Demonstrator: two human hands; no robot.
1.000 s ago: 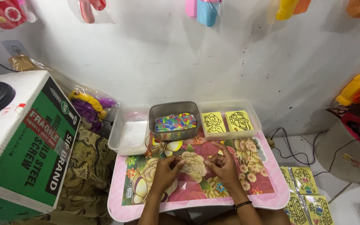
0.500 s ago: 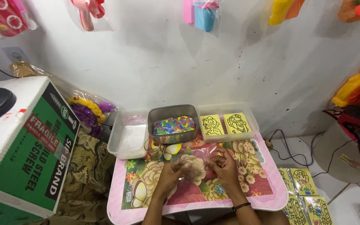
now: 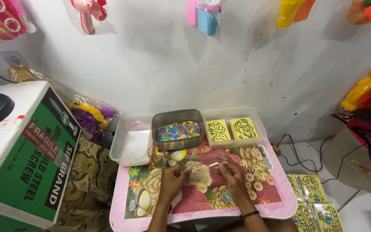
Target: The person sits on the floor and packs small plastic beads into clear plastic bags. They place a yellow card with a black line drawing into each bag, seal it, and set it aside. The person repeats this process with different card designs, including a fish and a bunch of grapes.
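Note:
Both my hands rest over the middle of a small pink table (image 3: pixel 280 202) with a flower print. My left hand (image 3: pixel 173 179) has its fingers curled, its fingertips pointing toward the right hand. My right hand (image 3: pixel 233 172), with a dark band at the wrist, pinches a small thin clear piece (image 3: pixel 215 163) that reaches toward the left fingertips. What the piece is cannot be made out. Just beyond the hands stands a grey tub (image 3: pixel 177 117) of small colourful beads.
A clear tray (image 3: pixel 258 124) with two yellow picture cards sits right of the tub, and a clear box (image 3: pixel 125 148) sits left of it. A large green and white carton (image 3: pixel 31 154) stands at left. Yellow card packets (image 3: pixel 314 199) and cables lie on the floor at right. Bagged toys hang on the wall.
The view has shifted a little. Both hands stay over the table's middle with almost no movement.

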